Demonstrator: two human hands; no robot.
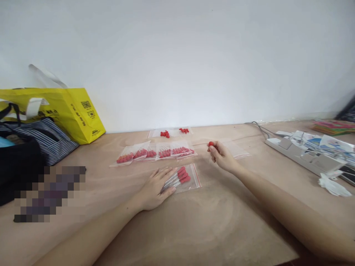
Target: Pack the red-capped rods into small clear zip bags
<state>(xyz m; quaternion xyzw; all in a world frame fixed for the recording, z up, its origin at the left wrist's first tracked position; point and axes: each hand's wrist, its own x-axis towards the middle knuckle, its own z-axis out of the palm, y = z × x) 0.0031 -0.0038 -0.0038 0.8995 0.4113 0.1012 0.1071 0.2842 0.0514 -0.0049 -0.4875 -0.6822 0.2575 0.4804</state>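
Note:
My left hand (pixel 156 189) lies flat with fingers spread on a clear zip bag (pixel 195 173). Inside that bag are several droppers (pixel 183 175) with red bulbs and clear thin tubes; the hand covers their lower ends. To the right and a little above the table, my right hand (pixel 221 157) is closed in a pinch on a single dropper (pixel 211 143). Its red bulb shows over the fingertips, and its thin clear tube is hard to make out. An unfilled-looking zip bag (pixel 235 148) lies just behind that hand.
Filled bags of red-topped droppers (pixel 163 153) overlap in a row behind my hands. Loose red bulbs (pixel 165 134) sit near the wall. A yellow bag (pixel 83 114) and striped bag (pixel 59 138) stand left. A white power strip (pixel 294 155) and crumpled tissue (pixel 334 186) are right.

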